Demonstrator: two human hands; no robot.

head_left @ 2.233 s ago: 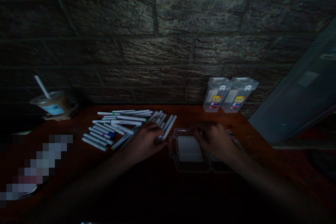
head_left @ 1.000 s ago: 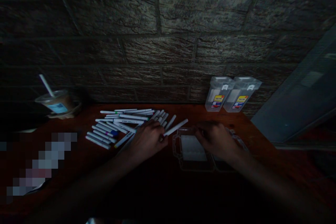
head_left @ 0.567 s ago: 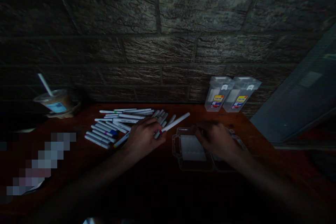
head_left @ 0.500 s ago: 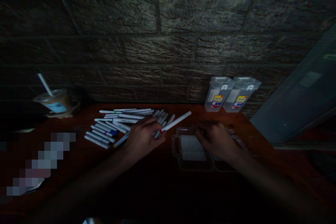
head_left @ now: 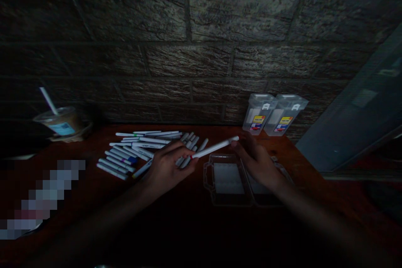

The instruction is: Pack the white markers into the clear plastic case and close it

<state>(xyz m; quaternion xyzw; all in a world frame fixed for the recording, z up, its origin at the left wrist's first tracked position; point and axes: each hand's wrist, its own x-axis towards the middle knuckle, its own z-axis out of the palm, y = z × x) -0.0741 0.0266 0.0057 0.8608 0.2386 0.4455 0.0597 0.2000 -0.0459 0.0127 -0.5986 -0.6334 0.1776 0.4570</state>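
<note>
My left hand [head_left: 168,166] is closed on one end of a white marker [head_left: 216,146], which points up and to the right above the table. My right hand [head_left: 256,161] has lifted to the marker's far end, its fingertips pinching or touching that tip. Below the two hands lies an open clear plastic case [head_left: 228,180] with a pale insert. A spread of several white markers [head_left: 141,146] lies on the table to the left of my left hand.
Two upright clear marker boxes [head_left: 273,115] with yellow labels stand against the brick wall [head_left: 201,50]. An iced drink cup with a straw [head_left: 61,123] sits at the far left. A slanted glass panel [head_left: 354,121] borders the dark red table [head_left: 314,163] on the right.
My left hand picked one marker out of the pile and raised it toward the right. My right hand left the case and came up to the marker's far tip.
</note>
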